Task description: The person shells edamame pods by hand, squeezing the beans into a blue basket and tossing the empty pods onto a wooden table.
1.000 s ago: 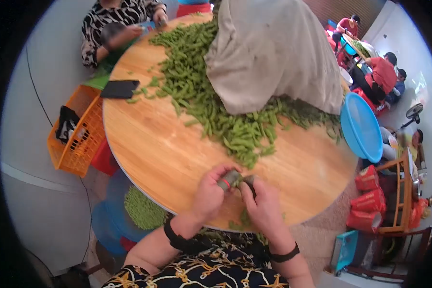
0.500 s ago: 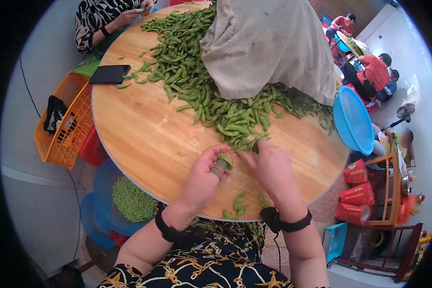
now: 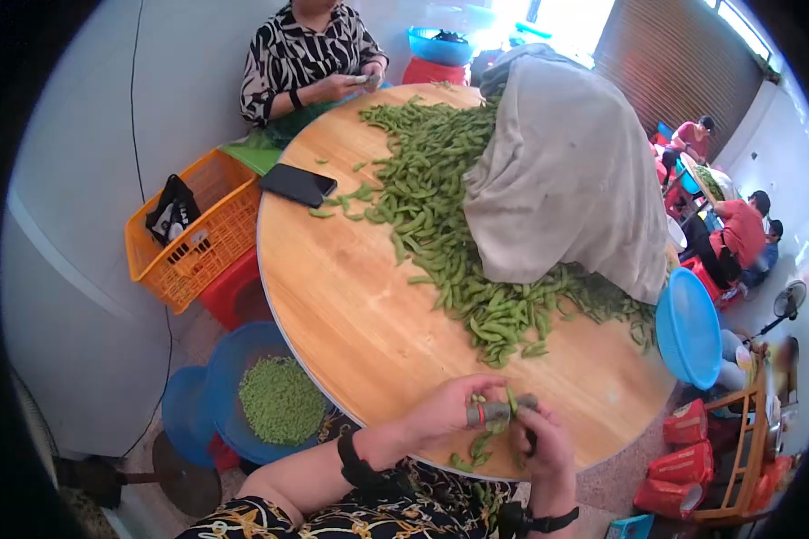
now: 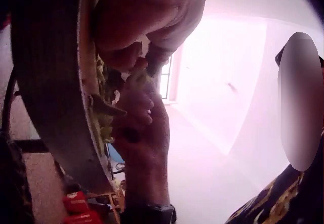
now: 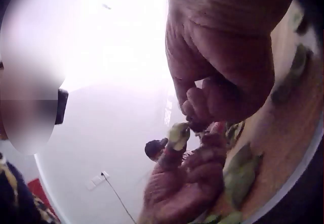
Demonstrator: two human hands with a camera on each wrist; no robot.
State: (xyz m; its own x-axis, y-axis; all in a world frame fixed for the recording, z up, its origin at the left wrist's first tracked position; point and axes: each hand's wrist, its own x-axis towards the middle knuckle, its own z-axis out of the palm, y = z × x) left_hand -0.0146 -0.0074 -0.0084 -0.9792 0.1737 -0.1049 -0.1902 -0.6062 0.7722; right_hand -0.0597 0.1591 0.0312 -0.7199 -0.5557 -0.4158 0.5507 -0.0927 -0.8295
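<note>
Both hands meet low over the front of the round wooden table point(image 3: 333, 305). A green soybean pod point(image 3: 512, 400) stands between their fingertips. My left hand point(image 3: 440, 413) pinches it, wearing a grey finger cover point(image 3: 481, 414) with a red band. From the other side, my right hand point(image 3: 548, 440) grips the pod with thumb and curled fingers. In the right wrist view the pod point(image 5: 178, 135) shows pale green at the fingertips. Loose pods point(image 3: 481, 445) lie under the hands, and a big heap of pods point(image 3: 458, 242) spreads beyond them.
A grey cloth point(image 3: 566, 171) covers part of the heap. A phone point(image 3: 297, 184) lies at the left edge, near an orange crate point(image 3: 193, 251). Shelled beans point(image 3: 281, 401) fill a blue basin at lower left. Another blue basin point(image 3: 688, 328) leans at the right. A person point(image 3: 310, 63) sits opposite.
Half a second ago the right hand was at the near edge of the heap, apart from the left hand holding a pod. Now both hands are together at a pod. The head view has turned.
</note>
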